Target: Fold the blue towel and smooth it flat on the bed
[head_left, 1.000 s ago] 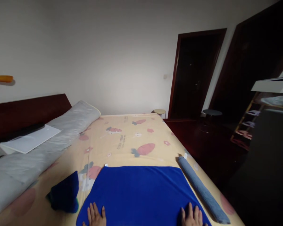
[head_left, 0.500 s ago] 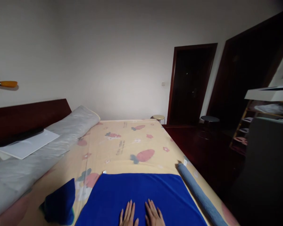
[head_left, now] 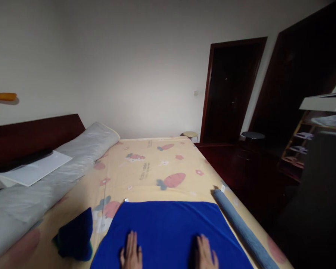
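At the near edge of the bed (head_left: 156,164), I see a blue towel (head_left: 168,224) spread flat, its far edge straight and square to the view, its near edge cut off by the bottom of the picture. The cloth is a deep, even blue with a soft, matte nap and no visible wrinkles. A small white tag (head_left: 126,200) shows at its far left corner.

Both hands lie palm down on the towel. The left hand (head_left: 132,254) rests left of centre, the right hand (head_left: 205,254) right of centre, well apart. The fingers of both are stretched out flat and close together, gripping nothing.

Just left of the towel sits a darker blue cloth (head_left: 75,235), bunched into a loose heap. Just beside the towel's right edge lies a grey roll (head_left: 242,229), long and tube-shaped, running along the bed's right side near its edge.

Beyond the towel the sheet is pale yellow with a carrot print, smooth and open up to the far end. A long grey bolster (head_left: 58,175) lies along the left side against a dark wooden headboard (head_left: 33,136), with a flat white board (head_left: 35,170) resting on it.

Right of the bed the floor is dark; detail there is hard to make out.
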Demonstrator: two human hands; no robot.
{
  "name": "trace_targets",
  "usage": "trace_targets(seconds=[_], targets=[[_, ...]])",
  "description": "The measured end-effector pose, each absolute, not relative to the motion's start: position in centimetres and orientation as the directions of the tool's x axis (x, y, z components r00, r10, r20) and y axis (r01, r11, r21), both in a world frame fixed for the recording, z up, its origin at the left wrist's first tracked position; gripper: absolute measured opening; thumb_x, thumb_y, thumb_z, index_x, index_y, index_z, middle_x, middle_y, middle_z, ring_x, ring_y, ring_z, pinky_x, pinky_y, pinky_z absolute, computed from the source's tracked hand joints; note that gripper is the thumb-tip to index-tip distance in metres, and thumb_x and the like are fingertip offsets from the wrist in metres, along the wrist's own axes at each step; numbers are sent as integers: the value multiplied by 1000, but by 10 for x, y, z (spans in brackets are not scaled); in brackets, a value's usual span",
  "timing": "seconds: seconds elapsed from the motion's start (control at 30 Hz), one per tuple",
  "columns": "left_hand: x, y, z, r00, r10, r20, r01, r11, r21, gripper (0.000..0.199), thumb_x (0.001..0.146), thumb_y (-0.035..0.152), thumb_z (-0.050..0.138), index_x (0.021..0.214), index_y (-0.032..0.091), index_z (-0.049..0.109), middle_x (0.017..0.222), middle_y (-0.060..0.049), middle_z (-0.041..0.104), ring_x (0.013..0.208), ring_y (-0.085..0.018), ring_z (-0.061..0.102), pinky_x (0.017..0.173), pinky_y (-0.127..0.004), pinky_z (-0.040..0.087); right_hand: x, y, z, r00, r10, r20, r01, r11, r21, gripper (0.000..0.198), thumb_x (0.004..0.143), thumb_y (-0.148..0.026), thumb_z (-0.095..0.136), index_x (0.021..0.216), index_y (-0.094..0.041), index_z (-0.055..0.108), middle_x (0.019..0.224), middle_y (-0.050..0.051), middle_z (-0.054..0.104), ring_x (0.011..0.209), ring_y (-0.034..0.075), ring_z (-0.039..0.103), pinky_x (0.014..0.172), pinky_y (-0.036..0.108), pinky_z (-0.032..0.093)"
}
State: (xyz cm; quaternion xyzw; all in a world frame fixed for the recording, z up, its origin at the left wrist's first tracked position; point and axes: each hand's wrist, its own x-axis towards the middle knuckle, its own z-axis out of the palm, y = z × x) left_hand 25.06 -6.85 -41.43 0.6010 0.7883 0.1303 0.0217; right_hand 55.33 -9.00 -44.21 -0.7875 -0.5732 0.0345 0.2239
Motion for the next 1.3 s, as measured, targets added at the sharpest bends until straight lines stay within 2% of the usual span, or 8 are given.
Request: trace_targets(seconds=[0.1,0.23,0.47,0.67,0.8,0.87,0.97,1.3], targets=[[322,-66,-413,40,999,-36,934,-25,357,57,87,31,16,143,31,23,157,6,26,146,-17,25,121,-45,29,492,-76,-418,-64,998,-14,866,48,-498,59,83,-24,25,141,-27,32,155,2,30,144,20,27,118,48,32],[359,-57,-403,160,968,-193,909,-68,411,60,83,29,24,143,35,25,156,9,22,147,-14,20,124,-37,22,479,-61,-400,-222,971,-82,807,136,-575,56,86,-43,31,140,-32,32,155,0,30,145,21,26,120,48,28],[212,-50,-393,-372,927,-48,923,375,88,57,90,35,10,146,24,18,160,-4,21,147,-20,25,119,-51,28,637,-71,-430,365,926,93,895,-321,-310,65,84,-49,30,141,-17,36,154,9,35,144,26,30,116,51,33],[168,-58,-422,-447,883,143,894,442,66,53,92,32,15,144,26,18,155,-5,34,142,-19,37,111,-51,39,654,-83,-444,541,796,270,834,-466,-297,72,84,-52,18,139,-12,40,151,16,40,140,33,37,113,62,33],[263,-47,-428,-102,989,107,988,88,128,49,92,33,19,141,33,20,154,3,35,142,-17,36,115,-47,38,551,-60,-424,150,985,83,921,-109,-373,60,89,-48,20,141,-22,34,153,6,34,143,24,32,116,52,36],[314,-37,-426,155,987,51,960,-163,229,50,91,30,22,140,37,16,153,6,33,142,-16,37,115,-45,41,505,-46,-415,-149,988,-28,879,119,-463,54,91,-45,20,142,-29,28,155,0,29,144,21,28,118,49,34],[352,-18,-416,255,967,-5,922,-242,302,51,91,35,25,140,41,11,154,8,29,142,-15,34,119,-46,37,484,-23,-408,-306,952,-21,823,254,-508,52,91,-45,24,142,-35,21,154,-1,28,144,21,28,118,52,34],[151,12,-408,-274,962,12,961,275,-20,56,91,46,20,144,31,12,159,-1,24,147,-18,26,118,-47,33,697,-13,-435,327,941,88,941,-316,-123,69,85,-59,26,144,-25,23,156,1,29,146,21,26,118,49,31]])
